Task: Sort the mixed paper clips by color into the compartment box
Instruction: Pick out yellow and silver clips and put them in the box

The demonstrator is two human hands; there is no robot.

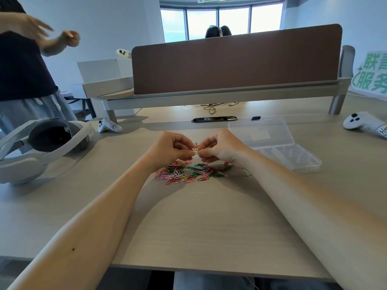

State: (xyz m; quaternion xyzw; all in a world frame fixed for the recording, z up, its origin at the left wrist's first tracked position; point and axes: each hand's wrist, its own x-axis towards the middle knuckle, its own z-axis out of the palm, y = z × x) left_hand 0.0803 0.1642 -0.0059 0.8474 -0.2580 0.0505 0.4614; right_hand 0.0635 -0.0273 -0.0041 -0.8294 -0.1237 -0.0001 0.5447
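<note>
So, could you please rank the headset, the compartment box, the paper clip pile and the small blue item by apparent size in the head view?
1. headset, though nearest the camera
2. compartment box
3. paper clip pile
4. small blue item

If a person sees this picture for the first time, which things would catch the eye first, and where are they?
First, the two hands, left hand and right hand, meeting at the middle of the desk and pinching a few paper clips between them. Just below lies the bright pile of clips, pink, green, white and red. To the right stands the open clear box, and at the far left a white headset.
</note>
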